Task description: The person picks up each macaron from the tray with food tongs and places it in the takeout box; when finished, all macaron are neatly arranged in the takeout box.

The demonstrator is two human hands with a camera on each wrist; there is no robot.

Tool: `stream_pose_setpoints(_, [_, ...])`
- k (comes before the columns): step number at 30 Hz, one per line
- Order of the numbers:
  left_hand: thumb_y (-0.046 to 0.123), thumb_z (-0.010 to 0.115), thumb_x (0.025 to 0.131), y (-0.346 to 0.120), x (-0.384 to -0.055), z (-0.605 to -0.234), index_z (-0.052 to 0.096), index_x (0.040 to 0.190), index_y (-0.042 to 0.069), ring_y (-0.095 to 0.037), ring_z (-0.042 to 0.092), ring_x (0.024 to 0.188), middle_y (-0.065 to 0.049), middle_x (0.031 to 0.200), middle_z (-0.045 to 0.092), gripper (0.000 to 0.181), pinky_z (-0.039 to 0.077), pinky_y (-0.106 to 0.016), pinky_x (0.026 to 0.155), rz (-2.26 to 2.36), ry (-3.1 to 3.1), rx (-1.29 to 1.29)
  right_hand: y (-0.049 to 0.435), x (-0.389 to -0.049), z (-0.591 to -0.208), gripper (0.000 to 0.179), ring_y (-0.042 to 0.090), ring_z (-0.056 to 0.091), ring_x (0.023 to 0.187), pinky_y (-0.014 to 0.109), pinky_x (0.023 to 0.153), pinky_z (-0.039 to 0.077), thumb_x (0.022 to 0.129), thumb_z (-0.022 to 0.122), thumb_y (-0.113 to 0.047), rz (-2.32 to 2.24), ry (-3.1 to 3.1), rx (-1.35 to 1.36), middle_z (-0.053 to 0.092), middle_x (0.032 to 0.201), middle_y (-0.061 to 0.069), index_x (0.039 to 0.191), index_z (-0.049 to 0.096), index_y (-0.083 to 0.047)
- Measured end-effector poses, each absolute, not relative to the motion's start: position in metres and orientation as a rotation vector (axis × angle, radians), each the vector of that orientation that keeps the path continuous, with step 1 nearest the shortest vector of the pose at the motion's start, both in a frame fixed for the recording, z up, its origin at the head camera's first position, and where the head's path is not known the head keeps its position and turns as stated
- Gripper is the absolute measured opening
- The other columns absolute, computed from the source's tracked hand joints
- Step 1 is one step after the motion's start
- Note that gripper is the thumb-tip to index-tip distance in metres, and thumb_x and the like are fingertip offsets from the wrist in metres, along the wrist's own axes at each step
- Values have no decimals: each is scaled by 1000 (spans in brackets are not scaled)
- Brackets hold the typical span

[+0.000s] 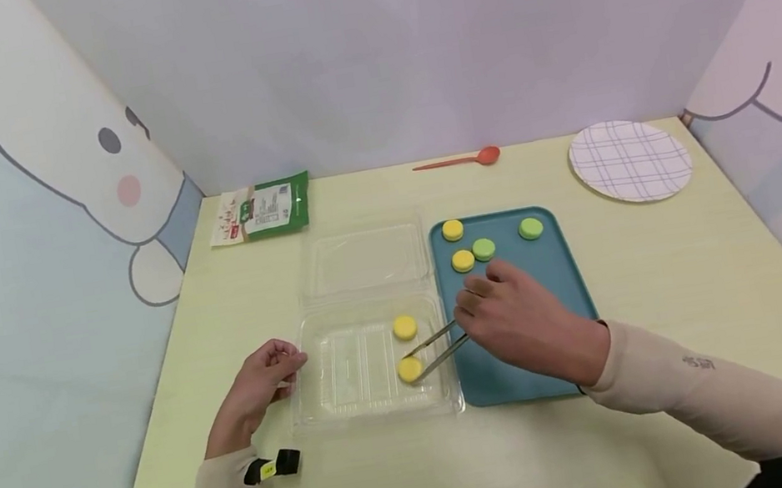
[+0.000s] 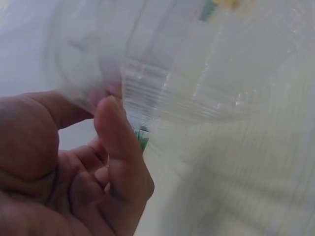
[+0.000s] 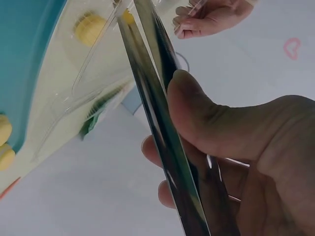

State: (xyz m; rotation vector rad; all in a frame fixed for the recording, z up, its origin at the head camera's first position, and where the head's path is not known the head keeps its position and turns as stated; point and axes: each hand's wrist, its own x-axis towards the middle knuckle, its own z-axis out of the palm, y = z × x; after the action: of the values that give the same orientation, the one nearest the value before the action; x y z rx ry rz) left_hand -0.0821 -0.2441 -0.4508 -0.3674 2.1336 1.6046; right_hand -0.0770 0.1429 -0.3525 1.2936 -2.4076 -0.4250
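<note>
My right hand (image 1: pixel 520 326) grips metal tongs (image 3: pixel 162 118) between the thumb and fingers. The tongs' tips lie on either side of a yellow macaron (image 1: pixel 410 370) inside the clear plastic container (image 1: pixel 341 319); whether they press on it I cannot tell. Just behind it in the same container sits another yellow macaron (image 1: pixel 405 327). With thumb and finger, my left hand (image 2: pixel 93 162) pinches the container's left rim. On the teal tray (image 1: pixel 510 378) to the right lie yellow macarons (image 1: pixel 453 230) and green macarons (image 1: pixel 530 229). My right hand (image 3: pixel 216 128) hangs over that tray.
The container's open lid (image 1: pixel 366 260) lies flat behind its base. A green and white packet (image 1: pixel 264 209) is at the back left, an orange-red spoon (image 1: pixel 462 160) along the back edge, and a checked plate (image 1: pixel 631 161) at the back right. Walls border the table's back and sides.
</note>
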Motion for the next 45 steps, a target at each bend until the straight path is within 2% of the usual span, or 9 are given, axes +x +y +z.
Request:
stream_pose_setpoints(14, [18,66,99,-245,-81,-449,51,104,3,-16,51,71,-2,78,52,22,47,-29,63,1620,2117,-342,153,-76,-340,13,22,46,77,39,74,38,82,81,-6,-331,-2380,1224,60,81,1,87,70,-11])
stream_pose_setpoints(21, [20,67,99,-246,-77,-450,52,103,4,-16,51,72,-1,78,52,22,46,-29,63,1625,2120,-334,169,-74,-350,38,25,53,90,45,79,41,74,91,-26,-191,-2434,1146,63,95,3,99,67,-11])
stream_pose_setpoints(25, [21,67,99,-245,-76,-451,52,104,4,-16,50,71,-1,78,52,22,46,-29,63,1625,2114,-340,181,-75,-361,47,29,57,93,49,79,42,71,92,-25,-1,-2407,1049,68,97,6,106,66,-7])
stream_pose_setpoints(29, [21,67,99,-245,-77,-451,51,105,4,-15,49,69,-1,78,52,24,45,-29,62,1642,2117,-340,192,-75,-370,50,32,60,94,54,79,43,73,89,-22,135,-2374,949,69,98,10,113,64,-4])
stream_pose_setpoints(34, [21,67,99,-245,-77,-451,52,104,5,-15,50,70,0,77,52,23,45,-29,62,1635,2129,-349,206,-73,-377,52,29,67,98,50,87,49,77,85,-23,235,-2462,879,71,109,12,120,63,-3])
stream_pose_setpoints(36, [21,67,99,-245,-77,-452,52,104,5,-15,51,71,0,77,52,22,45,-29,63,1627,2124,-345,211,-72,-380,51,30,69,98,50,85,51,79,84,-24,268,-2486,855,72,111,13,121,62,-3])
stream_pose_setpoints(39, [20,67,99,-244,-78,-452,52,104,4,-15,51,70,-1,78,52,23,46,-28,62,1631,2124,-335,220,-72,-387,47,30,70,92,50,74,54,87,78,-32,299,-2492,812,72,111,13,120,62,-3])
stream_pose_setpoints(42, [20,67,99,-243,-78,-452,52,105,4,-15,50,68,-2,78,53,23,46,-28,61,1639,2136,-340,228,-73,-394,53,31,70,83,47,59,52,98,56,-51,321,-2516,752,72,109,14,120,63,-4])
stream_pose_setpoints(45, [21,67,99,-243,-77,-452,52,105,5,-15,50,69,-1,78,53,23,46,-28,61,1628,2142,-355,237,-71,-402,70,31,69,75,41,45,47,99,32,-64,346,-2585,657,72,105,15,120,64,-5])
